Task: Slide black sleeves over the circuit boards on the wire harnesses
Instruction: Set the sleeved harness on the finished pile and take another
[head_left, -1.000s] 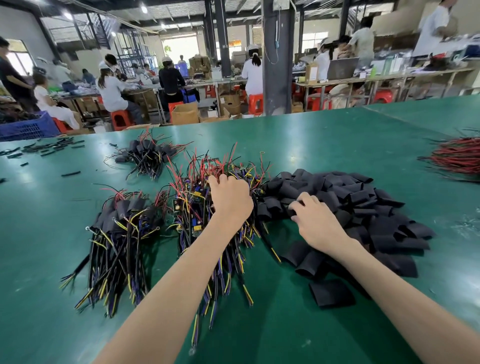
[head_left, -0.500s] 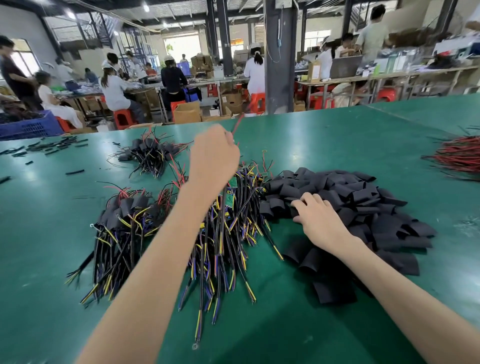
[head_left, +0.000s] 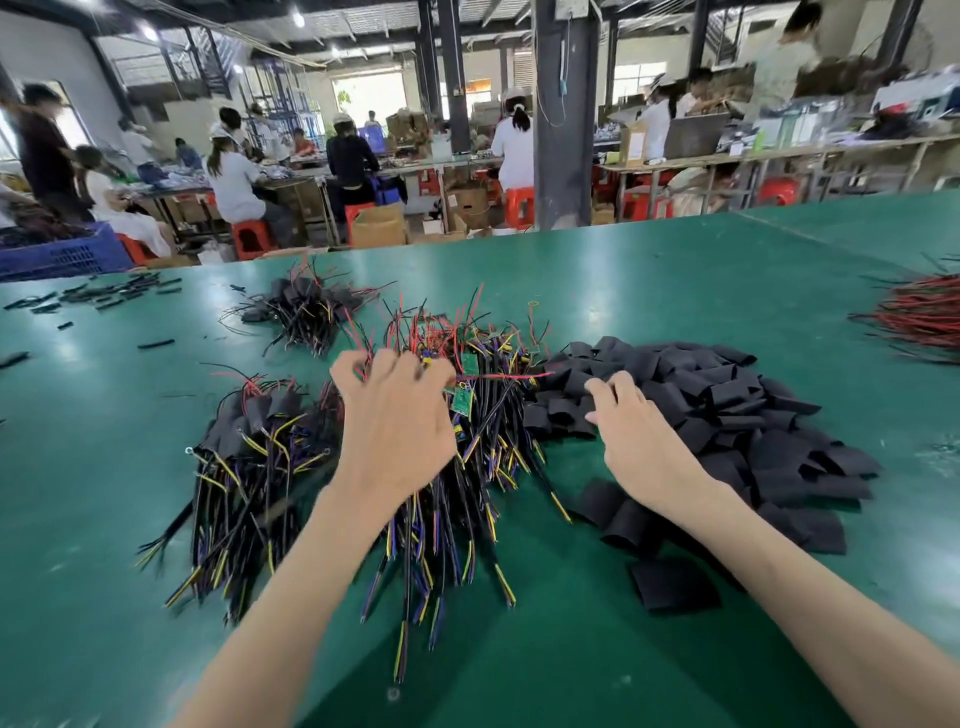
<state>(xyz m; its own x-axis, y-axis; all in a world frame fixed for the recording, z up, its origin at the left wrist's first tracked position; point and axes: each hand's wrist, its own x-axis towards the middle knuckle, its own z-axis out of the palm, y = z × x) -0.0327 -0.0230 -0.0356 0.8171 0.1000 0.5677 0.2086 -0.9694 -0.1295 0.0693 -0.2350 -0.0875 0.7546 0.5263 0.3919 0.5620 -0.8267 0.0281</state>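
Observation:
A pile of wire harnesses (head_left: 483, 447) with small green circuit boards (head_left: 461, 401) lies mid-table. My left hand (head_left: 395, 421) sits over its top end, fingers curled round several red wires of a harness. To the right is a heap of flat black sleeves (head_left: 727, 410). My right hand (head_left: 641, 436) rests on the heap's left edge, its thumb and curled fingers closing on a black sleeve. Harnesses wearing sleeves form a pile at the left (head_left: 249, 457) and another farther back (head_left: 306, 312).
The green table (head_left: 649, 280) stretches far ahead. A bundle of red and black wires (head_left: 922, 322) lies at the right edge. Short black tube pieces (head_left: 104, 296) are scattered far left, near a blue crate (head_left: 62, 254). People work at benches beyond.
My left hand rose from the harness pile, then dropped back onto its top end and gripped red wires. My right hand stayed on the sleeve heap, fingers curling tighter.

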